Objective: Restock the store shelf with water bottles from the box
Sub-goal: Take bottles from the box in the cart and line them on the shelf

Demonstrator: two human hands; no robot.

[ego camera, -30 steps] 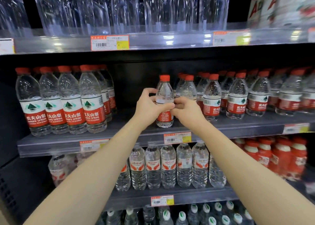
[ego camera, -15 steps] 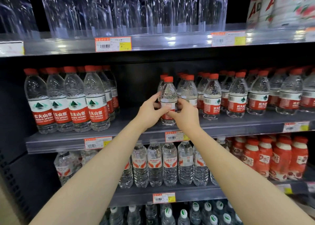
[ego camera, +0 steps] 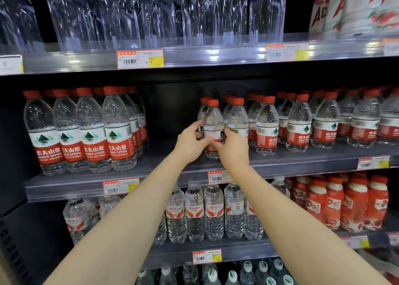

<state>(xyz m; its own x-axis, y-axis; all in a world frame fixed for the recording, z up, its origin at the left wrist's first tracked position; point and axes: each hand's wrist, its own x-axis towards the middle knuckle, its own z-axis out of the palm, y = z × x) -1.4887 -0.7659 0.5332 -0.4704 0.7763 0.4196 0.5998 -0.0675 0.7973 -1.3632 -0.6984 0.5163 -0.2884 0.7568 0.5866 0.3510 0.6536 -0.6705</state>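
Observation:
A small clear water bottle (ego camera: 213, 120) with a red cap and red-and-white label stands upright on the middle shelf (ego camera: 172, 172), at the left end of a row of like small bottles (ego camera: 300, 122). My left hand (ego camera: 191, 142) grips its left side and my right hand (ego camera: 232, 144) grips its lower right side. The label faces partly away. Its base rests on the shelf board or just above it; my hands hide part of it. The box is not in view.
Larger red-capped bottles (ego camera: 86, 129) stand at the shelf's left, with a dark gap (ego camera: 170, 112) between them and the small ones. Tall clear bottles (ego camera: 164, 12) fill the shelf above. The shelf below holds other water bottles (ego camera: 213, 213) and red drink bottles (ego camera: 345, 202).
Both hands have carried the small bottle further back and to the right, up against the row of small bottles. The view has shifted slightly.

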